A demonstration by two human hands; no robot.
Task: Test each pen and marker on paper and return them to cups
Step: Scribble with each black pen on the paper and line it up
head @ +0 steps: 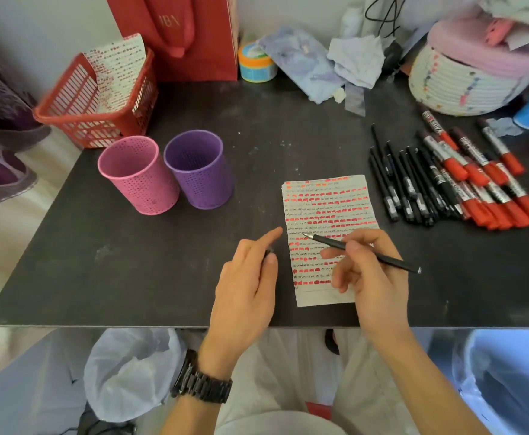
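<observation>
Head view: the black pen (395, 262) is pinched by fingers of the right hand (376, 277), tip slanted up-left over the paper (326, 189), while a likely cap (268, 253) is held by the left hand (244, 293) beside its left edge.

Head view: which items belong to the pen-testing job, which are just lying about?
Job: black pen in right hand; dark cap, it seems, in left hand; marked paper; pink cup; purple cup; black pens; red markers.
Lying about: red basket; red bag; round tub; crumpled cloth; rope basket.
</observation>
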